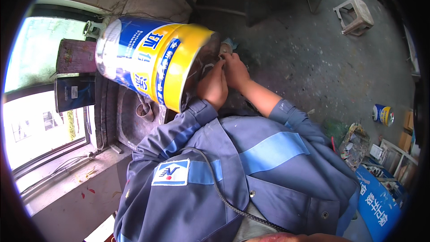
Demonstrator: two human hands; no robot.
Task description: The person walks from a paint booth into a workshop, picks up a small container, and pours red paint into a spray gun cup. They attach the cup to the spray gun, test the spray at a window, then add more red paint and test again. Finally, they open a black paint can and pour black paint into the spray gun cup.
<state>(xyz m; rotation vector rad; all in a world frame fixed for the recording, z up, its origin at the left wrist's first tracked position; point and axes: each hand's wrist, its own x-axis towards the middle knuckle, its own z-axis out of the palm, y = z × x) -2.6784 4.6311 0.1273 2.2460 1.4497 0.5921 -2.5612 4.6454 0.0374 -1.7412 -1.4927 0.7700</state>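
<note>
The big round bucket, shiny metal with yellow, blue and white sides (148,62), is just left of the hands, its yellow end nearest. The left hand (213,87) and right hand (236,71) are close together, fingers bent. I can't tell what they hold. A white plastic stool (356,13) stands on the grey floor (295,54).

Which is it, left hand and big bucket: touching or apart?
Cannot tell: head view shows left hand overlapping the big bucket, any contact or gap hidden.
</note>
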